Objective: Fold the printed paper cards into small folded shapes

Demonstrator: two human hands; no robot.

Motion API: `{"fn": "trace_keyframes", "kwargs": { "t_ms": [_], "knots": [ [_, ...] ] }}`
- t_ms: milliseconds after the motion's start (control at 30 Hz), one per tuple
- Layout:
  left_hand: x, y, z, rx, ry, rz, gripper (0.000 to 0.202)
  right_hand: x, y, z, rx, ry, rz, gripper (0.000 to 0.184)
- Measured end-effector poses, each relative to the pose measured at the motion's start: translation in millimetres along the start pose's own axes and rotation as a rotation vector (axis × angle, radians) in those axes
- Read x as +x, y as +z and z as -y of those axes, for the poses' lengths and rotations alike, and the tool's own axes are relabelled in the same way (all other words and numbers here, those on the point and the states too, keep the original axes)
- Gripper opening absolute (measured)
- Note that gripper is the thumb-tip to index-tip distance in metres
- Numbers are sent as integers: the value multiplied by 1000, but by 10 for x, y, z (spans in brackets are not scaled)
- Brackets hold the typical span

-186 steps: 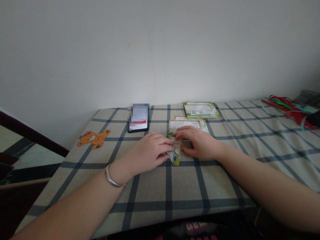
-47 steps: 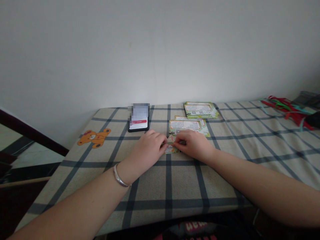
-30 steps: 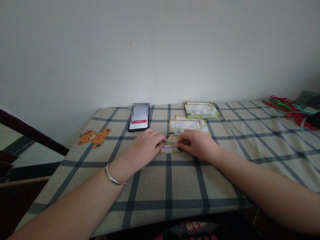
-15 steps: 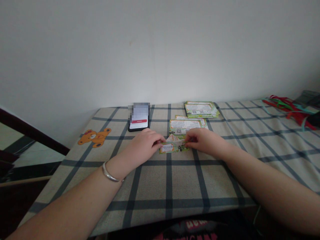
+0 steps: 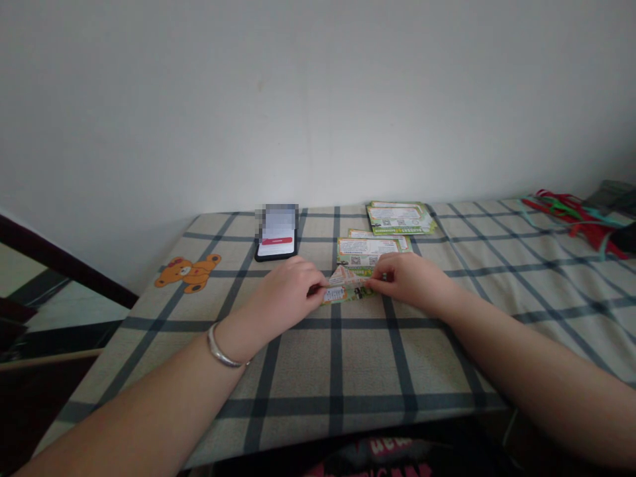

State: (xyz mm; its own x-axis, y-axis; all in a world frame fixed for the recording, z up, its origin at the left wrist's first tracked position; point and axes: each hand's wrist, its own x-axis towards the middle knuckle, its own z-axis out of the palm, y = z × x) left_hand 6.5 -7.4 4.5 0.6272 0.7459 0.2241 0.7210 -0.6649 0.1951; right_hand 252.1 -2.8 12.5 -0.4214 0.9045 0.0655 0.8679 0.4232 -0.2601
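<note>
Two ends pinched: left hand (image 5: 284,295), right hand (image 5: 413,283) hold folded leaflet (image 5: 348,287) | stack (image 5: 371,248) just behind

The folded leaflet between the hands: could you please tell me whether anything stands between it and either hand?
Nothing visible does. The left hand and the right hand each pinch an end of the folded leaflet directly; the flat leaflets lie behind it.

Both forearms stretched out and angling inward, left hand (image 5: 288,295) and right hand (image 5: 412,281) near each other, fingertips pinched, knuckles up.
</note>
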Motion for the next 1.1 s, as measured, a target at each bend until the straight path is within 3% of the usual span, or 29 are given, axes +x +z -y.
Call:
{"fn": "trace_keyframes", "kwargs": {
  "t_ms": [233, 400, 600, 867, 1100],
  "knots": [
    [-22, -47, -31, 12, -11, 26, 14, -4, -17, 40, -84, 5, -14, 23],
    [-1, 12, -42, 7, -56, -38, 25, 0, -1, 66, -101, 23, -43, 23],
    [50, 120, 15, -14, -94, -111, 20, 5, 41, 107, -97, 23, -52, 25],
    [62, 146, 10, -3, -118, -98, 18, 56, 90, 126, -61, 69, -49, 26],
    [73, 155, 9, 63, -98, -99, 21, 58, 136, 123, -104, 28, -72, 24]
  ]
}}
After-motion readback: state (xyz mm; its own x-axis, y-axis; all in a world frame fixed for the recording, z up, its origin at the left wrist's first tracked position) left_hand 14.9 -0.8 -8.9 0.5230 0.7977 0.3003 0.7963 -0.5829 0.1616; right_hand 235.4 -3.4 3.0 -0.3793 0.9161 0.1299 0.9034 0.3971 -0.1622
